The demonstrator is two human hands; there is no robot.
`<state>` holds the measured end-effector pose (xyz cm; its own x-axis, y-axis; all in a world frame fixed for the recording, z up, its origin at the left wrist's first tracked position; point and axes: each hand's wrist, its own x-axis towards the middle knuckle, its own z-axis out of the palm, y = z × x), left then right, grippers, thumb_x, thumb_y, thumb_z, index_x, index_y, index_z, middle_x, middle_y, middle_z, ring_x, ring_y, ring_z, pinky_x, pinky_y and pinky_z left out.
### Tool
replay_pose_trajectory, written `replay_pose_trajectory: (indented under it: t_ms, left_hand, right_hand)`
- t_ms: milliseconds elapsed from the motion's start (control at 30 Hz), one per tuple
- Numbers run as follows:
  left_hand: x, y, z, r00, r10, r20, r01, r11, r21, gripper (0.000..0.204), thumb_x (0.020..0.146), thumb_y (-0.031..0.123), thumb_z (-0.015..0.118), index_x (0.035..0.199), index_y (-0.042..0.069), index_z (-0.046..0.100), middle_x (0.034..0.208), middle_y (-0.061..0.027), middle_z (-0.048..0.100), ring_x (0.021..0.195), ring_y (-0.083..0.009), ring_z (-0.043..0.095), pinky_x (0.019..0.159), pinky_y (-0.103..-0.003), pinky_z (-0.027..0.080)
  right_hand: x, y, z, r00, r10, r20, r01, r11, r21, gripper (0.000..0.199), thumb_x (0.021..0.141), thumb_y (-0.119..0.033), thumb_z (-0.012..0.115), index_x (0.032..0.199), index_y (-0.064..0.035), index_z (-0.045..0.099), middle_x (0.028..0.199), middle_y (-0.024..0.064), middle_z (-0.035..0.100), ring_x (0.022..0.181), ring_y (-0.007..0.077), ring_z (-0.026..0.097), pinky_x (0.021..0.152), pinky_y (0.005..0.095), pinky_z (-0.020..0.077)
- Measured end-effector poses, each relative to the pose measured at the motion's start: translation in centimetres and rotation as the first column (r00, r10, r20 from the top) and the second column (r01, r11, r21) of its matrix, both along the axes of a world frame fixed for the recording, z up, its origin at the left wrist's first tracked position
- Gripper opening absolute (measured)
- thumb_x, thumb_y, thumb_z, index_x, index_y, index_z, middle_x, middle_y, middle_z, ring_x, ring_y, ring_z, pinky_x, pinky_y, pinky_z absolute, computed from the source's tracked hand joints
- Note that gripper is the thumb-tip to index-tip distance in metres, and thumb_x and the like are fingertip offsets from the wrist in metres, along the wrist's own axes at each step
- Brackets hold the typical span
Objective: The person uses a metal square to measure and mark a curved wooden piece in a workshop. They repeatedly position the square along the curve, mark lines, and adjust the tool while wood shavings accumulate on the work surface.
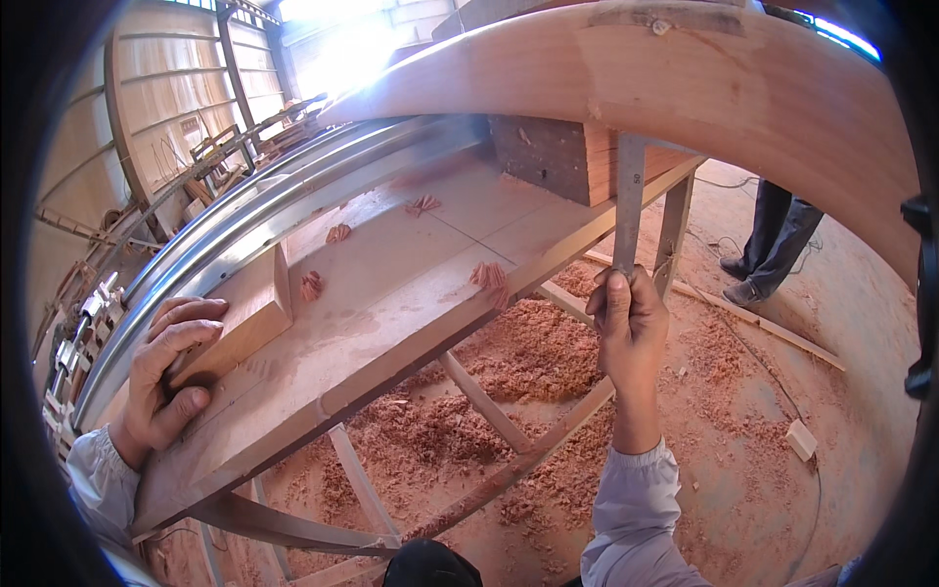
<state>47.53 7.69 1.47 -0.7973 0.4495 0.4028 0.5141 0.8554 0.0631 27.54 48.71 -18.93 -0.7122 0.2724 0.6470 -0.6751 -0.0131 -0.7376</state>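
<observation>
My right hand (634, 328) is closed round the lower end of a flat steel ruler (629, 201). The ruler stands nearly upright, its upper end at the underside of a large curved, smooth wooden piece (548, 78) and beside the end of a support block (540, 158). At the left, my left hand (161, 382) grips the near end of a wooden block (256, 315) on the bench board (362, 323). Its fingers curl over the block's top, with the thumb lower down on the near side.
Small bunches of shavings (486, 276) dot the board. Bright metal rails (205, 264) run along its far side. Sawdust (528, 362) covers the floor under the bench frame (484, 406). Another person's legs (778, 230) stand at right, near a cable and a wood offcut (802, 440).
</observation>
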Motion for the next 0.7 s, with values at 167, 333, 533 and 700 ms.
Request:
replay_pose_trajectory:
  t_ms: [167,333,533,700]
  left_hand:
    - [0.37,0.00,0.54,1.000,0.008,0.030,-0.007,0.999,-0.039,0.065,0.096,0.056,0.063,0.133,0.002,0.062,0.142,-0.0225,0.060,0.132,-0.0395,0.052,0.113,-0.051,0.037]
    - [0.12,-0.15,0.01,1.000,0.022,0.006,-0.022,1.000,0.020,0.065,0.092,0.055,0.068,0.129,0.001,0.066,0.139,-0.0243,0.062,0.127,-0.0401,0.056,0.112,-0.050,0.039]
    - [0.26,-0.08,0.02,0.999,0.036,0.010,-0.036,0.999,0.022,0.066,0.091,0.055,0.068,0.129,0.001,0.065,0.140,-0.0244,0.062,0.128,-0.0399,0.055,0.112,-0.050,0.038]
    - [0.61,0.09,0.27,0.999,0.051,0.008,-0.051,0.999,0.018,0.067,0.091,0.056,0.068,0.129,0.001,0.065,0.139,-0.0241,0.062,0.128,-0.0394,0.056,0.112,-0.049,0.038]
  right_hand:
    - [-0.32,-0.13,-0.46,0.999,0.024,-0.025,-0.024,1.000,0.011,0.027,0.112,-0.028,0.055,0.101,-0.0051,0.063,0.072,-0.0009,0.061,0.057,0.0017,0.043,0.050,0.0204,0.0333]
    - [-0.51,0.08,-0.55,0.999,0.006,-0.031,-0.005,1.000,0.027,0.027,0.112,-0.028,0.055,0.101,-0.0052,0.063,0.072,-0.0011,0.061,0.058,0.0018,0.044,0.050,0.0200,0.0336]
    - [-0.33,0.10,-0.24,1.000,0.003,-0.027,-0.002,0.999,0.032,0.029,0.112,-0.024,0.055,0.094,-0.0039,0.063,0.069,-0.0013,0.061,0.060,0.0028,0.048,0.053,0.0226,0.0383]
    - [-0.53,-0.10,-0.50,0.998,0.003,-0.063,-0.002,1.000,0.014,0.028,0.112,-0.028,0.056,0.098,-0.0052,0.064,0.071,-0.0014,0.062,0.058,0.0020,0.045,0.052,0.0203,0.0351]
